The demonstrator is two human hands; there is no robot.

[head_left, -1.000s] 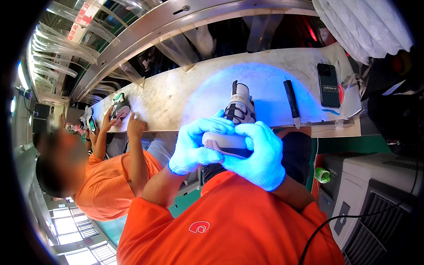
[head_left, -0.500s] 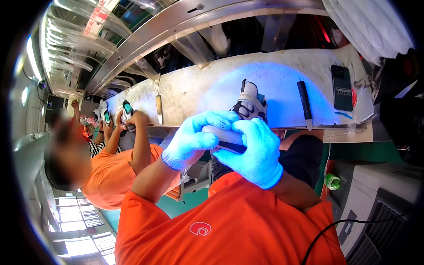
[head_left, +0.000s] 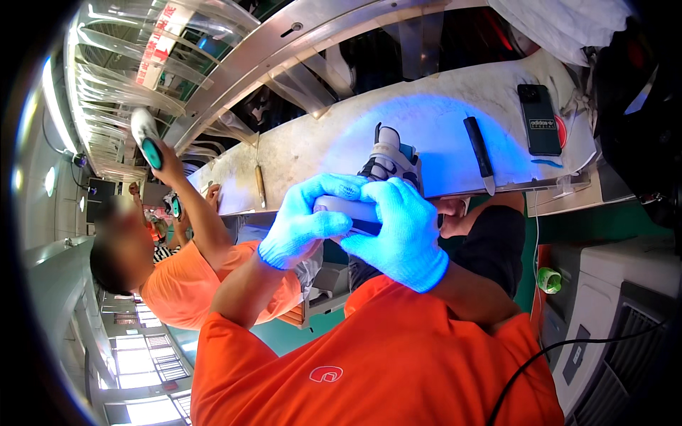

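A grey, white and black sports shoe is gripped in both my hands, its ankle end pointing away over the bench edge and its pale sole towards me. Knitted gloves, lit bright blue, cover both hands. On the left side of the sole my left hand is closed, its thumb lying along the near face. My right hand wraps round the other side, fingers over the top. Between them the gloves hide much of the shoe's middle. A dark-handled knife lies on the bench right of the shoe.
The pale workbench carries a wooden-handled tool on the left and a dark phone on the right. Beyond it runs a metal rail with clear plastic strips. At left, a person in orange raises a shoe. A grey machine stands right.
My hands keep their grip on the shoe, with only slight shifts. The co-worker at left has lifted a shoe up towards the plastic strips. The whole view has tilted a little.
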